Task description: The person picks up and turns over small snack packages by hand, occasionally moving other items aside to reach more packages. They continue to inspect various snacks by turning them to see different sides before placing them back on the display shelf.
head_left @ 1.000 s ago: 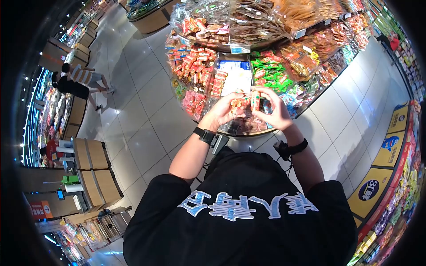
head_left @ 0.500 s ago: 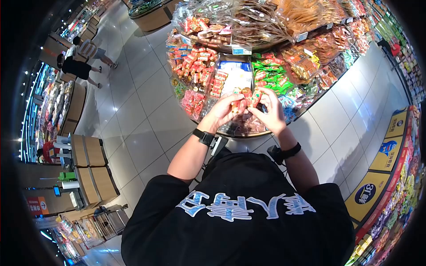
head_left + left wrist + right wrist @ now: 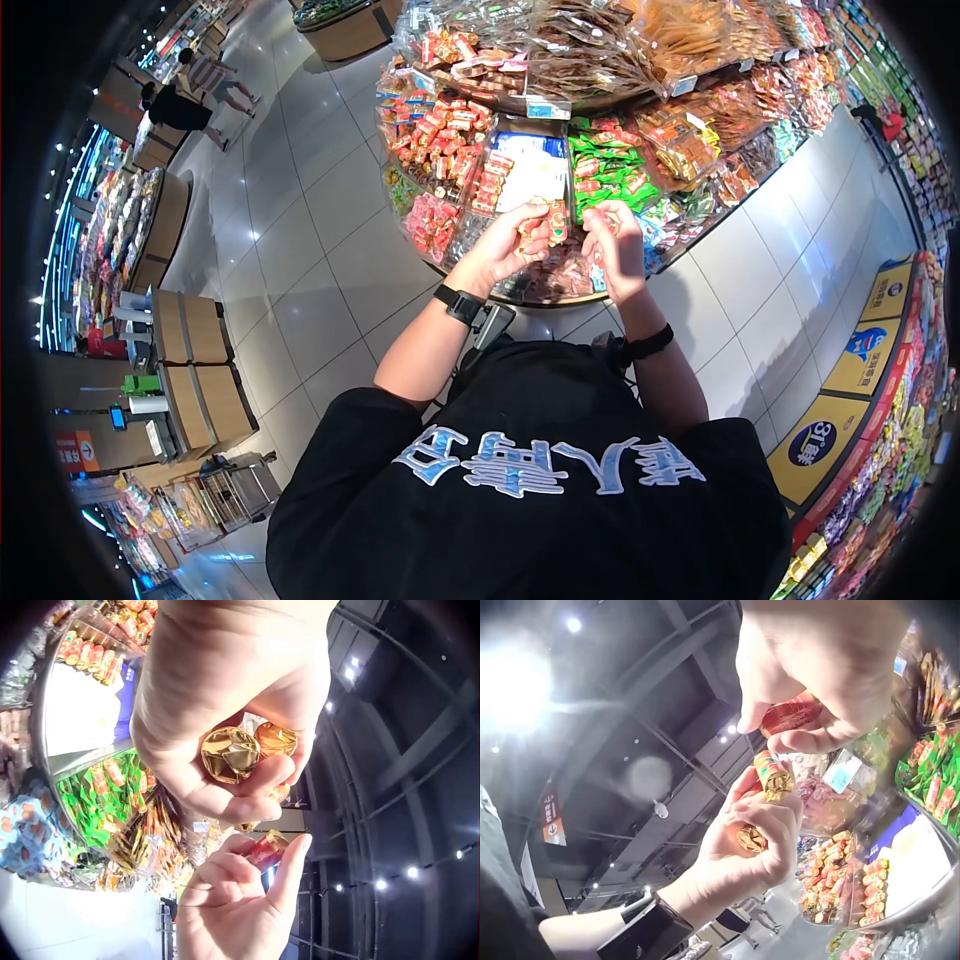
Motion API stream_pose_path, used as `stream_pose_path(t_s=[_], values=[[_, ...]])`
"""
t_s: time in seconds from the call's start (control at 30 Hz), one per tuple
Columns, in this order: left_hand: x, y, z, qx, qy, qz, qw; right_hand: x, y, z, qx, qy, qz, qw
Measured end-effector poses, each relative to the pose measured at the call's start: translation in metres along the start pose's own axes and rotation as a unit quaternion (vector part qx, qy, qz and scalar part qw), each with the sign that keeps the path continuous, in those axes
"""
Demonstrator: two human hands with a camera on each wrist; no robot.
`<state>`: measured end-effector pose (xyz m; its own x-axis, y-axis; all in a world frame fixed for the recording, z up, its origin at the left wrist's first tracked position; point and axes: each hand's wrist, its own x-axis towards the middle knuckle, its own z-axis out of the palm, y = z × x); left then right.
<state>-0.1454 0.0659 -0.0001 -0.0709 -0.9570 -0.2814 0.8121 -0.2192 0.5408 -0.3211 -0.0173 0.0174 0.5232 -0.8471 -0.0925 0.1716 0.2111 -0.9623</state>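
My left hand (image 3: 512, 242) is curled round several small snack rolls in red wrappers with twisted gold foil ends. One gold-ended roll (image 3: 230, 755) fills the curl of its fingers in the left wrist view, and another roll (image 3: 772, 776) sticks up past the fingers in the right wrist view. My right hand (image 3: 617, 255) is a short way to the right, pinching a single red snack roll (image 3: 791, 714) between thumb and fingers. Both hands are above the front of a round snack display (image 3: 590, 300). Similar red rolls (image 3: 440, 140) are heaped in a bin there.
Green packets (image 3: 610, 165) fill the bin beside a white-and-blue section (image 3: 530, 170). Dried goods in clear bags (image 3: 590, 50) stand on the upper tier. Two people (image 3: 182, 105) are in the aisle at far left. Yellow-fronted shelving (image 3: 830, 440) curves along the right.
My right hand has drawn apart from the left one, to the right; the rolls were side by side before. The left hand stays nearly in place. The two people have moved farther up the aisle.
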Motion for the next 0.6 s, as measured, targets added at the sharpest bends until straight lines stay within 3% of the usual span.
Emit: stream_pose_path(t_s=[0.03,0.13,0.3,0.4,0.5,0.6], values=[[0.001,0.0,-0.003,-0.007,-0.001,-0.004,1.0,-0.001,-0.001,0.002,0.001,0.009,0.02,1.0],[0.0,0.0,-0.003,-0.025,0.001,-0.012,1.0,-0.002,0.001,-0.003,0.165,-0.02,0.098,0.981],[-0.003,-0.001,0.001,-0.026,-0.002,-0.012,1.0,-0.005,0.011,-0.004,0.196,-0.087,0.098,0.972],[-0.005,-0.002,0.005,-0.022,-0.001,-0.013,1.0,-0.012,0.011,-0.003,0.22,-0.062,0.102,0.968],[-0.009,-0.004,0.015,0.009,0.033,-0.015,0.999,-0.016,0.005,-0.005,0.202,-0.076,0.094,0.972],[-0.008,-0.007,0.009,0.015,0.015,-0.02,1.0,-0.015,0.013,-0.007,0.13,-0.076,0.055,0.987]])
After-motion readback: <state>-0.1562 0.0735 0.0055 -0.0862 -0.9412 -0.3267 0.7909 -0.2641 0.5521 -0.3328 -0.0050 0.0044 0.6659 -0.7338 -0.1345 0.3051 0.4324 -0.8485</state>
